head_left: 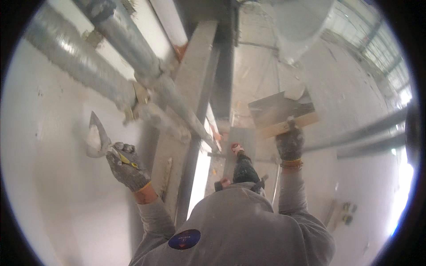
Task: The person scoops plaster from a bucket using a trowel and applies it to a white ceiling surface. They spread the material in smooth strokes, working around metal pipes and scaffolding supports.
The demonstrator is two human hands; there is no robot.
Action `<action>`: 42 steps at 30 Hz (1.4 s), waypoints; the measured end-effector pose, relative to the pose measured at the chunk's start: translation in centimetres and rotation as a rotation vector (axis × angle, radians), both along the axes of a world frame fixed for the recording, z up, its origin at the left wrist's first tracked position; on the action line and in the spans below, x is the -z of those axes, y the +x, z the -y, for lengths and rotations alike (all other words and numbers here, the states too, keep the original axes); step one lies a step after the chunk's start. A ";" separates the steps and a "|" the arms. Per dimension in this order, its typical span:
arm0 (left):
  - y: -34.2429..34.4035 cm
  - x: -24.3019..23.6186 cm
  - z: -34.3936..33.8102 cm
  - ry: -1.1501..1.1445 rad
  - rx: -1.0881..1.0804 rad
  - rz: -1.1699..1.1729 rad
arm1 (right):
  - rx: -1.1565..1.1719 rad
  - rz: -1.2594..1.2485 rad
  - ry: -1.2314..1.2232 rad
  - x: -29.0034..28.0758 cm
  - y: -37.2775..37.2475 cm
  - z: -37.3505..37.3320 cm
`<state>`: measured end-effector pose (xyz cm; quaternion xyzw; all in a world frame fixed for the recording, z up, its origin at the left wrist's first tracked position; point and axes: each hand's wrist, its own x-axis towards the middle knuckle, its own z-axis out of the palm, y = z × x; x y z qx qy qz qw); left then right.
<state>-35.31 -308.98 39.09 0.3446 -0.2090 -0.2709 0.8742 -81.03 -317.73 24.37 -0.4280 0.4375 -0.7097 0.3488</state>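
My left hand [128, 166], in a grey work glove stained with white, is closed around the yellow handle of a pointed trowel [104, 132]. A lump of white plaster [93, 138] sits on its blade, close to the pale wall at the left. My right hand [290, 142], gloved the same way, grips a wide plastering spatula [277, 110] with a rectangular metal blade and a light wood-coloured back edge. White plaster [294, 91] clings near the blade's far right corner. The two tools are well apart.
Plaster-crusted scaffold pipes [120, 33] cross the upper left, joined by a coupler [141, 95]. A long plank [195, 66] runs beside them, with gaps showing a lower level. My red-tipped shoe [237, 148] stands on a board. A pale rounded shape [301, 22] is at the top.
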 end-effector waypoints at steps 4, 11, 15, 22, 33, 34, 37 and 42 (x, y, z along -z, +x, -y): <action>-1.8 -3.5 2.5 0.191 -0.357 -0.084 | -0.075 -0.451 -0.182 -6.6 9.4 9.4; -0.9 -0.6 3.5 -0.103 0.255 -0.032 | -0.835 0.201 0.119 -14.0 24.1 23.9; -1.8 1.3 2.8 -0.140 0.438 -0.038 | -1.077 0.097 0.016 -18.6 35.7 27.5; 2.3 8.2 -5.4 -0.021 -0.149 -0.209 | -0.678 -0.139 -0.500 -28.0 45.4 26.8; -1.1 5.2 -1.2 0.217 -0.554 0.289 | -0.338 -0.512 -0.506 -29.2 53.9 21.8; -1.2 4.5 -1.7 0.095 -0.434 0.099 | -0.386 -0.486 -0.558 -28.7 53.2 20.5; -2.0 2.0 -1.4 0.123 -0.309 -0.030 | -0.659 -0.348 -0.647 -27.5 50.3 19.1; -0.7 2.6 -1.9 -0.097 -0.105 -0.296 | -0.508 -0.239 -0.637 -28.4 48.5 23.6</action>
